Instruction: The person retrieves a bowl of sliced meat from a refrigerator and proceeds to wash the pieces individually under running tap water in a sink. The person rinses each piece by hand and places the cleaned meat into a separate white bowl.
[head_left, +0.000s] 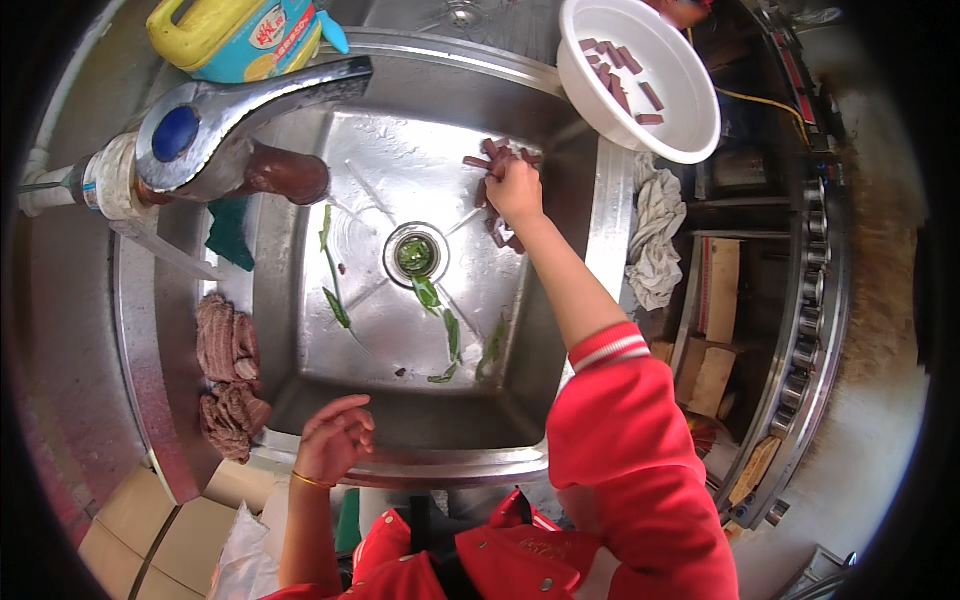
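Observation:
My right hand (516, 191) reaches into the far right corner of the stainless steel sink (375, 180), its fingers closed down on a pile of dark red-brown strips (499, 150); how many it grips is hidden. Similar strips (628, 60) lie in a white plastic basin (675, 82) at the sink's upper right corner. My left hand (341, 435) hovers over the near left rim, fingers loosely bent and apart, holding nothing. Green leaves (452, 337) lie on the sink floor and in the drain (414, 255).
A metal faucet (292, 176) juts over the sink from the left. Brown cloths (229, 345) and a green scouring pad (231, 232) lie on the left ledge, a pale rag (656, 232) on the right. A yellow jug (232, 37) stands behind; a stove (810, 322) is at right.

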